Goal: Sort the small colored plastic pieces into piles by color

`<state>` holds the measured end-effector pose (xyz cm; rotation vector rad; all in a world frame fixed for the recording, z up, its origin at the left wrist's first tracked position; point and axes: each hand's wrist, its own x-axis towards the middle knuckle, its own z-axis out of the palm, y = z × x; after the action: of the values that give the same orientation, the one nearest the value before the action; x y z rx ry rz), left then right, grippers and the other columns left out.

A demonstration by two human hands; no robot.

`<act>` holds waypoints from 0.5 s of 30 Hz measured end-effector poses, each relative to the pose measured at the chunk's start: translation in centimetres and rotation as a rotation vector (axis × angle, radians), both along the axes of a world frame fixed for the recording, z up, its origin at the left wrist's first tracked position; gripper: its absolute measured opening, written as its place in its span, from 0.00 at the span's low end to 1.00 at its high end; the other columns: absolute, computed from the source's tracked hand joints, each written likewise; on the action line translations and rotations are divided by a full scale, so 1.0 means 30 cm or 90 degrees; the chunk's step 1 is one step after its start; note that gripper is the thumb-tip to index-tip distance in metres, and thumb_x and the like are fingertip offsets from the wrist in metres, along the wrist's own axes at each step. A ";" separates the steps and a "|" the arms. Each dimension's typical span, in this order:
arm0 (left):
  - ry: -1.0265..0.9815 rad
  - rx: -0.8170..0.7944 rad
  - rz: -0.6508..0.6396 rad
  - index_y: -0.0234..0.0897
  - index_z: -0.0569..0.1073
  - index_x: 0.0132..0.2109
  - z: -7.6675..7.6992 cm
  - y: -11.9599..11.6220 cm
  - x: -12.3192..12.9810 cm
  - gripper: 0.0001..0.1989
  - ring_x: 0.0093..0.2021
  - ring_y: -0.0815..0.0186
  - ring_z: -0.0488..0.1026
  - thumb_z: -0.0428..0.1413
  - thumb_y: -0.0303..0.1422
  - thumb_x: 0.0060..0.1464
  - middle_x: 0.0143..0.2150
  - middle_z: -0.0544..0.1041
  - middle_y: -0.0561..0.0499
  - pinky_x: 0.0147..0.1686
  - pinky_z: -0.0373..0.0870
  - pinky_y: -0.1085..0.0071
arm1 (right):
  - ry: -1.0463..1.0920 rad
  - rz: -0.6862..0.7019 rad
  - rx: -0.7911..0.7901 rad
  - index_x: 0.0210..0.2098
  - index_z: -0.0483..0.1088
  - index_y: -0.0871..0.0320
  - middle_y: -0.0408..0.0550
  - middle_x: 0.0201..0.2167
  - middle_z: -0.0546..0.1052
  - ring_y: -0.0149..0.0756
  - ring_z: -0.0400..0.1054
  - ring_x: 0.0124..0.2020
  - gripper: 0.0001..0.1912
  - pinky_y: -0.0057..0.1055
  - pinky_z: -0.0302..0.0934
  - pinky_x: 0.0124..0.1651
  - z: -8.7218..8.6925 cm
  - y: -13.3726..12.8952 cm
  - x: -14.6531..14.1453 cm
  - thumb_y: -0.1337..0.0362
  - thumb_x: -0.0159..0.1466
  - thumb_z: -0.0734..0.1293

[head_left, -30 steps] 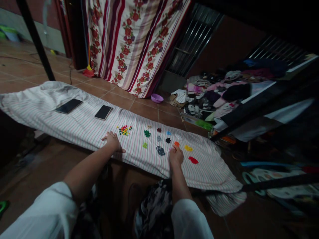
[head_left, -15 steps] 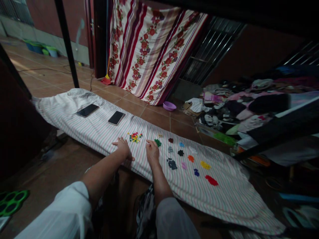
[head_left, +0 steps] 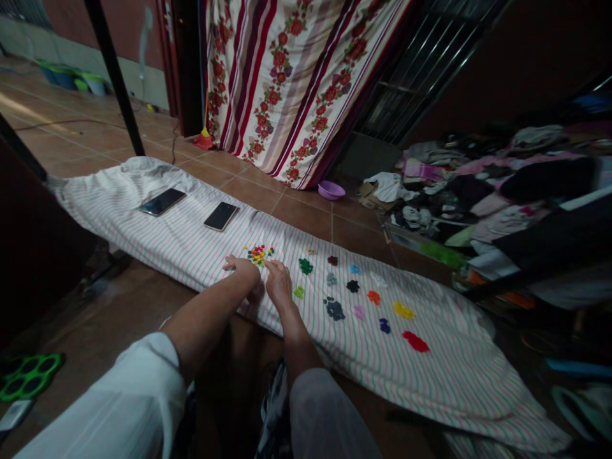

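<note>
On a striped cloth [head_left: 191, 255] lies a mixed pile of small red, yellow and green pieces [head_left: 259, 255]. My left hand [head_left: 245, 271] is at the pile's near left side, fingers apart, with nothing visible in it. My right hand [head_left: 278, 280] is at the pile's near right edge, its fingers bent toward the pieces; whether it holds one is too small to tell. To the right lie single-colour heaps, among them dark green [head_left: 305, 266], light green [head_left: 299, 292], black [head_left: 352, 286], dark grey [head_left: 335, 310], orange [head_left: 373, 298], yellow [head_left: 404, 310] and red [head_left: 415, 342].
Two phones, one [head_left: 162, 202] at the far left and another [head_left: 221, 216] nearer the pile, lie on the cloth. Beyond are a hanging floral curtain [head_left: 272, 89], a purple basin [head_left: 331, 190] and heaped clothes [head_left: 478, 185]. A dark pole [head_left: 115, 76] stands behind the cloth's left end.
My right hand has moved left to the mixed pile, and the light green heap now shows. My left hand has turned and shifted slightly right. The camera view has shifted slightly.
</note>
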<state>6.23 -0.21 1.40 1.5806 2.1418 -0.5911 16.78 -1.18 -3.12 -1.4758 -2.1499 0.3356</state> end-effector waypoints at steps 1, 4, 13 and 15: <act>0.003 -0.004 -0.006 0.44 0.67 0.61 0.003 0.003 0.004 0.62 0.64 0.18 0.42 0.68 0.56 0.10 0.69 0.54 0.31 0.47 0.56 0.24 | -0.007 -0.002 0.001 0.52 0.74 0.54 0.50 0.51 0.73 0.38 0.65 0.50 0.25 0.33 0.58 0.56 0.000 -0.001 -0.002 0.76 0.62 0.55; 0.009 -0.027 -0.015 0.46 0.68 0.61 0.012 0.010 0.011 0.61 0.63 0.17 0.44 0.68 0.57 0.10 0.68 0.57 0.33 0.46 0.55 0.23 | -0.010 -0.005 0.000 0.51 0.74 0.53 0.51 0.51 0.73 0.39 0.64 0.49 0.24 0.34 0.58 0.55 0.001 -0.003 -0.008 0.75 0.63 0.55; 0.018 -0.048 -0.015 0.39 0.63 0.64 0.028 0.010 -0.002 0.66 0.63 0.19 0.48 0.68 0.57 0.13 0.68 0.57 0.30 0.47 0.64 0.31 | 0.015 -0.003 -0.005 0.49 0.74 0.58 0.51 0.48 0.74 0.38 0.65 0.47 0.20 0.32 0.56 0.55 0.022 0.002 -0.011 0.73 0.63 0.57; 0.046 -0.055 -0.037 0.36 0.63 0.64 0.022 0.007 -0.003 0.66 0.63 0.21 0.49 0.69 0.54 0.12 0.68 0.55 0.28 0.48 0.65 0.35 | 0.013 -0.005 -0.001 0.48 0.74 0.59 0.51 0.47 0.74 0.38 0.65 0.47 0.19 0.31 0.55 0.55 0.023 0.004 -0.014 0.73 0.63 0.57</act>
<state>6.15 0.00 2.05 1.6023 2.0980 -0.7601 16.37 -1.07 -2.42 -1.4754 -2.1272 0.3485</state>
